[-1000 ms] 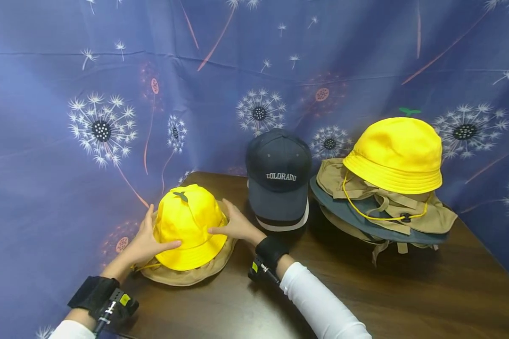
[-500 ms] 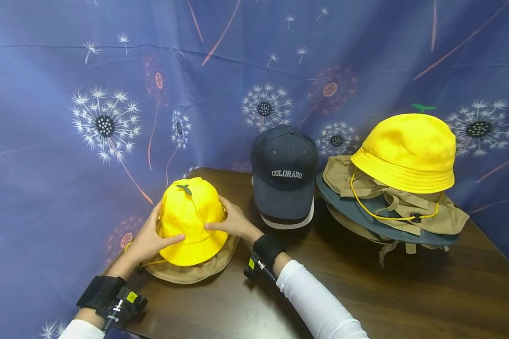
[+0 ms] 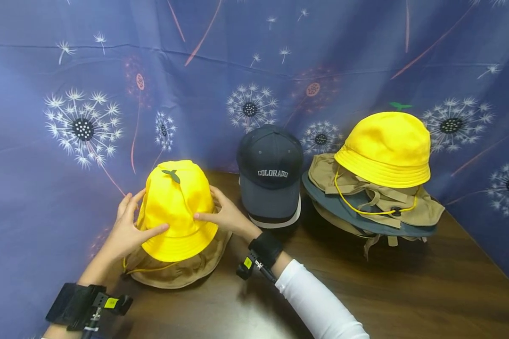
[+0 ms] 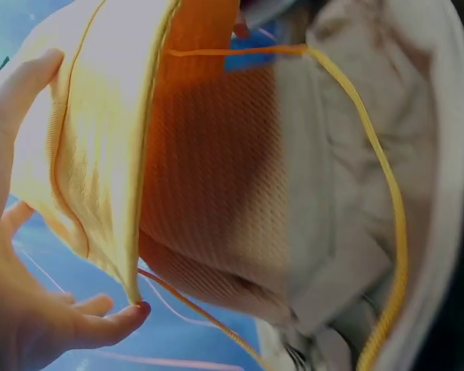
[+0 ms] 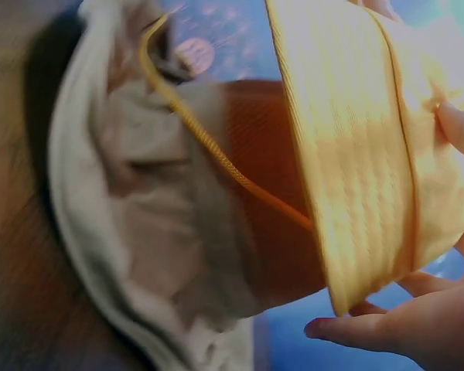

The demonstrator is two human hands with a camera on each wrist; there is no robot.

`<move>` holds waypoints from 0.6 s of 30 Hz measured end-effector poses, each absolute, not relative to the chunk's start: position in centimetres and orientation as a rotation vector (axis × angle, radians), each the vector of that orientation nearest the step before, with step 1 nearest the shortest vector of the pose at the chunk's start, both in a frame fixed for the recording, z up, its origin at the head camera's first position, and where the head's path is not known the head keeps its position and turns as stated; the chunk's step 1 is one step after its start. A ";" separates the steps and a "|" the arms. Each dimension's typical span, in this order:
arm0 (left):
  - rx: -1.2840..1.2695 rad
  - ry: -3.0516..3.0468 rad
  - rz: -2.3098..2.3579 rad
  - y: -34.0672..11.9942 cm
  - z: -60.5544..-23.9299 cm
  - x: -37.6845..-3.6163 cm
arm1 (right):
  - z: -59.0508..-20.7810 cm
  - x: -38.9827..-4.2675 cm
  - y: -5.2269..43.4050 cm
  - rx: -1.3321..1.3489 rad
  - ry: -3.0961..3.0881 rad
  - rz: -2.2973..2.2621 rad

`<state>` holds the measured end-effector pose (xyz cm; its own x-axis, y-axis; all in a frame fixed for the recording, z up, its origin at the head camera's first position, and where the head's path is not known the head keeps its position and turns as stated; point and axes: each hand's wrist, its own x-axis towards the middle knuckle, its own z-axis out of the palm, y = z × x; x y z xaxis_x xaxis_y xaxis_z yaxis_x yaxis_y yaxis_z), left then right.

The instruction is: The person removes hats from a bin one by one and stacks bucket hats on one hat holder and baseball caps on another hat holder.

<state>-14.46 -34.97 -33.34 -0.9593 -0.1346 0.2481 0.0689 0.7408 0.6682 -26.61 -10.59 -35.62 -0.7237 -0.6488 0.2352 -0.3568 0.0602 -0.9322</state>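
Observation:
Both hands hold a yellow bucket hat (image 3: 176, 212) with a green sprout on its crown. My left hand (image 3: 125, 233) grips its left side, and my right hand (image 3: 229, 215) grips its right side. Both thumbs lie across the front, while the other fingers reach round the sides, partly hidden. Beneath is a wide-brimmed tan hat (image 3: 195, 270), whose mesh crown (image 4: 216, 162) shows under the raised yellow brim (image 5: 356, 178) in the wrist views. A yellow cord (image 4: 394, 201) hangs from the bucket hat over the tan brim.
Right of the hands stands a navy cap (image 3: 273, 165) lettered COLORADO, above a white-edged brim. Farther right, another yellow bucket hat (image 3: 386, 150) tops a stack of tan hats (image 3: 428, 207) and a blue-grey one (image 3: 322, 193). A blue dandelion curtain (image 3: 195, 84) hangs behind the brown table (image 3: 343, 287).
Both hands have raised the yellow bucket hat, widening the gap above the tan hat's brim. The head view has also shifted, so the other hats appear farther left than half a second ago.

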 end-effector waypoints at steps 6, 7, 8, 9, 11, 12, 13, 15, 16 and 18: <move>0.186 -2.556 -1.146 -33.7 -30.8 -12.9 | -33.3 -25.4 -8.3 -1.102 2.015 -1.810; 0.197 -2.549 -1.172 -33.6 -30.3 -12.7 | -32.9 -25.2 -7.8 -1.122 2.004 -1.842; 0.200 -2.550 -1.197 -33.6 -29.9 -12.5 | -32.5 -24.9 -7.3 -1.142 1.997 -1.877; 0.198 -2.543 -1.239 -33.5 -29.5 -12.3 | -32.1 -24.7 -6.8 -1.164 1.994 -1.913; 0.172 -2.531 -1.282 -33.3 -28.8 -12.0 | -31.5 -24.2 -6.1 -1.220 1.967 -1.996; 0.155 -2.536 -1.275 -33.2 -28.5 -11.9 | -31.3 -24.0 -5.8 -1.261 1.957 -2.026; 0.138 -2.543 -1.260 -32.9 -28.3 -11.8 | -31.0 -23.7 -5.5 -1.303 1.964 -2.042; 0.090 -2.561 -1.204 -32.3 -28.0 -11.8 | -30.8 -23.2 -5.2 -1.387 2.003 -2.043; 0.059 -2.566 -1.160 -32.0 -28.0 -11.8 | -30.7 -23.1 -5.1 -1.424 2.022 -2.037; -0.006 -2.559 -1.104 -31.4 -28.1 -11.6 | -30.6 -22.7 -4.9 -1.489 2.071 -2.021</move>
<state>-11.61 -31.36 -28.10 -0.9377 -0.1339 0.3205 0.1413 0.6959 0.7041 -22.74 -4.90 -30.62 -0.5765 -0.5105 0.6380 -0.6504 -0.1860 -0.7365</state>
